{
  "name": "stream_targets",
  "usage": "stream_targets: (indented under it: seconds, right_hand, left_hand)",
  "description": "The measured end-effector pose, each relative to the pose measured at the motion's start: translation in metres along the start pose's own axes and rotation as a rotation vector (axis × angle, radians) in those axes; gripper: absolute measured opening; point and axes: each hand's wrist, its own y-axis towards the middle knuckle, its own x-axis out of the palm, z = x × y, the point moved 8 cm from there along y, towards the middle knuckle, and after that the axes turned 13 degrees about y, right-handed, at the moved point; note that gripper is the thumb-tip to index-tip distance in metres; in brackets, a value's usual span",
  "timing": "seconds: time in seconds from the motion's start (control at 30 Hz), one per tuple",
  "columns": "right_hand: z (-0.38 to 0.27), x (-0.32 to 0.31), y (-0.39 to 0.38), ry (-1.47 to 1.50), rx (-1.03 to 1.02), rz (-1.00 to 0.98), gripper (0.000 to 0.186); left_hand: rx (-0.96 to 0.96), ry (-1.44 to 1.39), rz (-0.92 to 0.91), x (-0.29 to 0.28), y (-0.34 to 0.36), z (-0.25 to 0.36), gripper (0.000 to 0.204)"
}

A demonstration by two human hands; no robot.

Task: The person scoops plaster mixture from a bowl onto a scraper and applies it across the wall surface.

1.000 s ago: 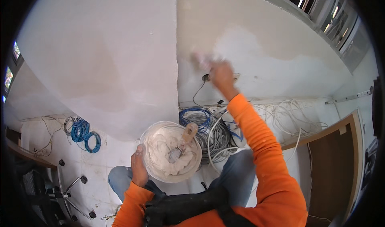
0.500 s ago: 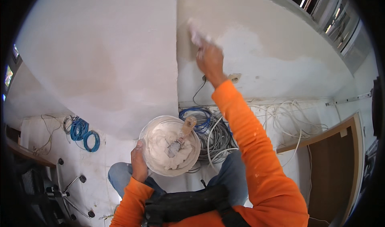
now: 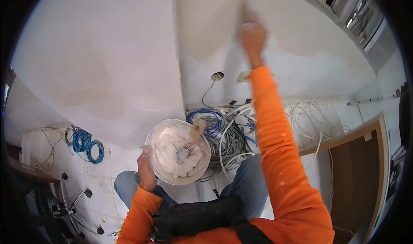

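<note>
My left hand [image 3: 146, 170] grips the left side of a round white bucket [image 3: 151, 134] between my knees. Inside is thick, off-white putty [image 3: 165, 151], and a putty knife [image 3: 197, 131] with a wooden handle and smeared blade lies in it, its handle over the far right rim. Ahead, my right hand [image 3: 253, 36] is raised at the wall [image 3: 297, 24], closed round a tool [image 3: 245, 10] that is smeared by motion. That tool looks thin from here, and its exact kind cannot be made out. Darker damp-looking patches cover the upper wall.
A wall corner [image 3: 178, 63] juts out left of my right arm. Coiled grey cables [image 3: 223, 142] and blue cables [image 3: 81, 139] lie on the floor. A cable leaves a round wall hole [image 3: 217, 76]. A wheeled chair base [image 3: 69, 208] stands left; a wooden cabinet [image 3: 359, 179] stands right.
My right hand has swept right and upward along the wall with its tool. The left hand still holds the bucket, and the whole view has shifted slightly.
</note>
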Motion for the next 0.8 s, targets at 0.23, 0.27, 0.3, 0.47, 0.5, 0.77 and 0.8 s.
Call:
stream_targets:
  seconds: [0.23,0.27,0.3,0.47,0.5,0.77,0.8]
  right_hand:
    - [0.045,0.053,-0.155,0.525,-0.070,-0.306,0.037]
    - [0.074,0.045,-0.163,0.766,0.149,-0.289,0.035]
    - [0.107,0.030,-0.173,0.996,0.368,-0.213,0.034]
    - [0.226,-0.009,-0.223,1.357,1.204,0.109,0.024]
    - [0.230,-0.011,-0.226,1.461,1.178,0.139,0.024]
    - [0.211,0.004,-0.278,1.404,1.560,0.141,0.030]
    - [0.199,0.009,-0.267,1.491,1.565,0.150,0.030]
  left_hand:
    - [-0.057,-0.121,-0.069,0.012,-0.003,0.001,0.059]
    - [-0.079,-0.103,-0.069,0.011,-0.006,0.000,0.059]
    - [-0.123,-0.113,-0.075,0.014,-0.005,-0.001,0.059]
    - [-0.296,-0.077,-0.074,0.009,0.001,-0.028,0.061]
    - [-0.313,-0.059,-0.075,0.010,0.001,-0.030,0.061]
    - [-0.568,0.301,-0.180,-0.026,-0.023,-0.080,0.063]
    - [-0.566,0.304,-0.171,-0.034,-0.027,-0.082,0.062]
